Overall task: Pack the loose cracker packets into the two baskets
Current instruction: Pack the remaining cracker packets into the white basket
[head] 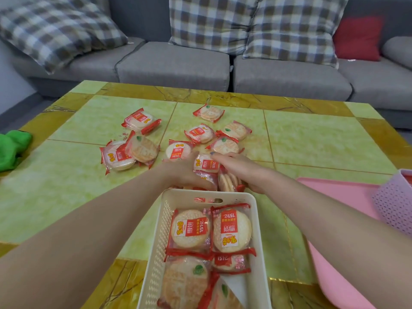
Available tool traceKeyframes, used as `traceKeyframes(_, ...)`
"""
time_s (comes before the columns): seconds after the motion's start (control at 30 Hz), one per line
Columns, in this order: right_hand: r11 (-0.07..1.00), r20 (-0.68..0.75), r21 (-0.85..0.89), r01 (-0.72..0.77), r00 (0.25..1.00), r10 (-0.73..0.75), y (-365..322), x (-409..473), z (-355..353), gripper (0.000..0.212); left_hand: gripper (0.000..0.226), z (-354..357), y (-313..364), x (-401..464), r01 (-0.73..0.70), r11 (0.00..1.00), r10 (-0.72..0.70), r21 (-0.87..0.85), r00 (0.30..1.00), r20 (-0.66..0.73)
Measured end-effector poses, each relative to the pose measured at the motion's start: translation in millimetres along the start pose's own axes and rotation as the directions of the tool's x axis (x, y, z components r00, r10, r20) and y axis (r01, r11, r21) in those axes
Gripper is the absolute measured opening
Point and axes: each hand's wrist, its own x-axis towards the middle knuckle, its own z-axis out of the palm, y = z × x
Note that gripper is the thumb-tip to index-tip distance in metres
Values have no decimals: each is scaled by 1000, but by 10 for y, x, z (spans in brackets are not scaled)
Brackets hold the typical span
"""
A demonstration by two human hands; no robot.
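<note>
A cream basket (pixel 153 248) stands near me on the table and holds several red-and-clear cracker packets (pixel 190 229). Just beyond its far rim, my left hand (pixel 181 172) and my right hand (pixel 242 169) hold a small bunch of packets (pixel 206 163) between them, fingers curled round the bunch. Loose packets lie further out: a pile at the left (pixel 128 153), one at the far left (pixel 141 120), one at the back (pixel 209 112), and several in the middle (pixel 224 144). A pink perforated basket (pixel 394 201) shows at the right edge.
The pink basket sits on a pink tray (pixel 347 197) at the table's right side. A green cloth (pixel 12 148) lies at the left edge. A grey sofa (pixel 174 61) with checked cushions stands behind the green-and-yellow tiled table (pixel 323 139).
</note>
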Motion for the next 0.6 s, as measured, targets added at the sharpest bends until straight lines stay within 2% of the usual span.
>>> traceKeyframes(0.07,998,44,66,-7,999,4,14,-1,-1,67,144,-18,21,10,5,1000,-4,-20,1000,21)
traceKeyframes(0.17,978,86,205,-33,996,15,48,-14,0,68,133,-52,67,36,30,995,-22,-96,996,85)
traceKeyframes(0.33,936,161,346,-71,987,15,65,-49,-26,38,112,-76,140,51,79,980,-56,-181,990,131)
traceKeyframes(0.5,910,277,381,-161,959,54,15,-73,-69,6,106,-48,151,32,54,970,-37,-237,996,77)
traceKeyframes(0.6,898,317,404,-176,947,43,-33,-121,-100,5,100,-49,144,-21,-10,975,6,-222,1000,-18)
